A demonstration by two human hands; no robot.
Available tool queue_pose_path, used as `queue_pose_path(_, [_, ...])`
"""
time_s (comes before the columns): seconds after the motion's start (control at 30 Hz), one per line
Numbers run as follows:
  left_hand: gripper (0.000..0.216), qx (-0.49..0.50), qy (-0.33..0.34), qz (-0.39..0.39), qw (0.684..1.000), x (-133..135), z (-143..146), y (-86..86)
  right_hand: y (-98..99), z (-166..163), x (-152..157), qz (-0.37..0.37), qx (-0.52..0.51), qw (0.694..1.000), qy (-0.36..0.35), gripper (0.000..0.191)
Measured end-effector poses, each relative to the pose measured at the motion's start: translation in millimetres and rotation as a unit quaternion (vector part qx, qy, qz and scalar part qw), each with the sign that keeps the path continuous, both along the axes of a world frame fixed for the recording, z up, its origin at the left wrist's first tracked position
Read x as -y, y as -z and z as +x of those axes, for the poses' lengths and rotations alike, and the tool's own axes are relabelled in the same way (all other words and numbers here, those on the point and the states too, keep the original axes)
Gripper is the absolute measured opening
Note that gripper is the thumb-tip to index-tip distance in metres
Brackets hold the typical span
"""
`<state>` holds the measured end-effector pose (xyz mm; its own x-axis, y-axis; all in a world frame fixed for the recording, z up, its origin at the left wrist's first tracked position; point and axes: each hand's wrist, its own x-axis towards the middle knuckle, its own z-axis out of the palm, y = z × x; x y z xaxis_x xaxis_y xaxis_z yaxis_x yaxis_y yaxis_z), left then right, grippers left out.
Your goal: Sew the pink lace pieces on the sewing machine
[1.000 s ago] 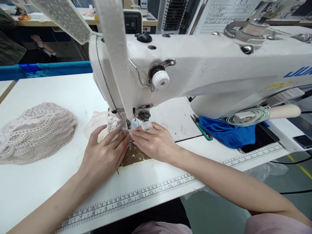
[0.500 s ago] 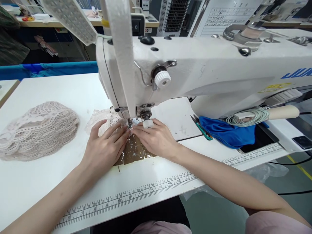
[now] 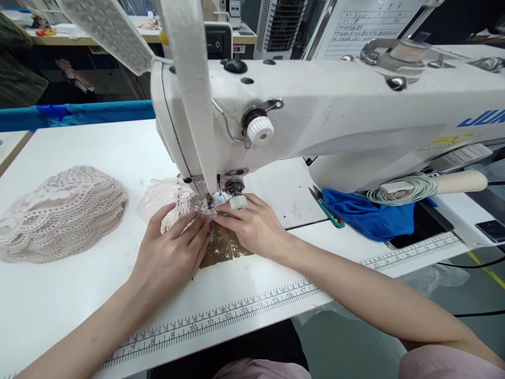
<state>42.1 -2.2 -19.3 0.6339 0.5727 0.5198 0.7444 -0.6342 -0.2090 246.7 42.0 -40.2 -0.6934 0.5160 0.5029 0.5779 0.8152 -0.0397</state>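
A white sewing machine (image 3: 335, 116) fills the upper right. Under its needle (image 3: 208, 201) lies a small piece of pale lace (image 3: 165, 195). My left hand (image 3: 169, 252) lies flat on the lace, fingers stretched toward the needle. My right hand (image 3: 252, 223) presses flat on the fabric just right of the needle, with a white thimble-like ring (image 3: 238, 202) on one finger. A shiny brown patch (image 3: 221, 247) on the table shows between the two hands.
A heap of pale lace pieces (image 3: 59, 213) lies at the left of the white table (image 3: 79, 295). Blue cloth (image 3: 366, 213) and small snips (image 3: 325, 208) sit under the machine arm. A printed ruler (image 3: 236, 310) runs along the front edge.
Both hands stay at the needle with only slight shifts. The lace piece has crept a little to the left behind the presser foot. The view has wobbled slightly.
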Motion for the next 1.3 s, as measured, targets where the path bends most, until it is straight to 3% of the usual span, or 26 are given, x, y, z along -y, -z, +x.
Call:
queue_pose_path(0.3, [0.021, -0.042, -0.008, -0.034, 0.999, -5.3, -4.3, -3.8, -0.8, -2.7, -3.9, -0.018, 0.024, 0.999, 0.015, 0.037])
queue_pose_path(1.03, [0.031, 0.007, -0.055, -0.069, 0.996, -24.6, -12.4, 10.4, -10.6, 3.2, 0.5, -0.014, 0.031, 0.999, 0.032, 0.040])
queue_pose_path(1.23, [0.027, -0.040, -0.168, -0.092, 0.981, -19.8, -20.1, -4.7, -11.3, 5.0, 0.9, -0.034, -0.017, 0.999, 0.022, 0.043])
queue_pose_path(1.3, [0.025, -0.030, -0.174, -0.152, 0.973, -13.3, -26.4, -16.6, -10.5, 3.5, 2.5, -0.057, -0.056, 0.997, 0.014, 0.039])
